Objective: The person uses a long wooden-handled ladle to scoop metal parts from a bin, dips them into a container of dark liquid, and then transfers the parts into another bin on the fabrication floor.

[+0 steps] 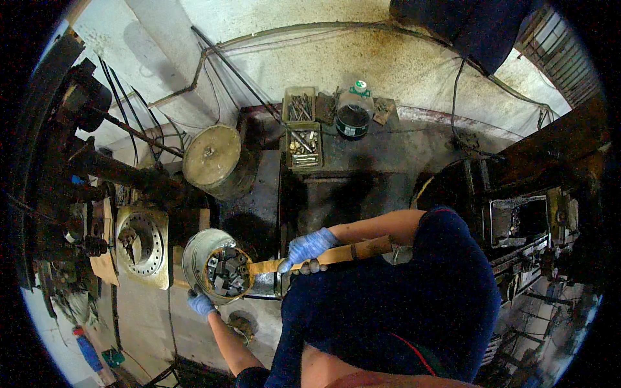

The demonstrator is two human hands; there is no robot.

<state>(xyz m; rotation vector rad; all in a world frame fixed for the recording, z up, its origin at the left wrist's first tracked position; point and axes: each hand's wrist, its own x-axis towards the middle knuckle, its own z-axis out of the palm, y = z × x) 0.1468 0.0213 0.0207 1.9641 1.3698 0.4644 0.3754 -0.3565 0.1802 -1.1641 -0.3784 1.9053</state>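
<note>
Tilted over to the side, a pale metal bucket [196,253] holds several dark grey metal blocks [228,270], with a rusty orange rim around them. My left hand [202,302], in a blue knit glove, grips the bucket's lower edge. My right hand [309,249], gloved alike with grey fingertips, is wrapped round a long wooden handle [356,251]. This handle runs from the bucket's mouth to beneath my right arm, a dark band around it. Whether its left end joins the rusty rim or only touches it, I cannot tell.
Behind the bucket stands a lidded round drum [213,158]. Trays of small metal parts [304,158] and a large clear bottle [354,119] sit at the back of the dark bench. Left is a square metal plate with a holed ring [158,242]; machinery [517,223] stands at right.
</note>
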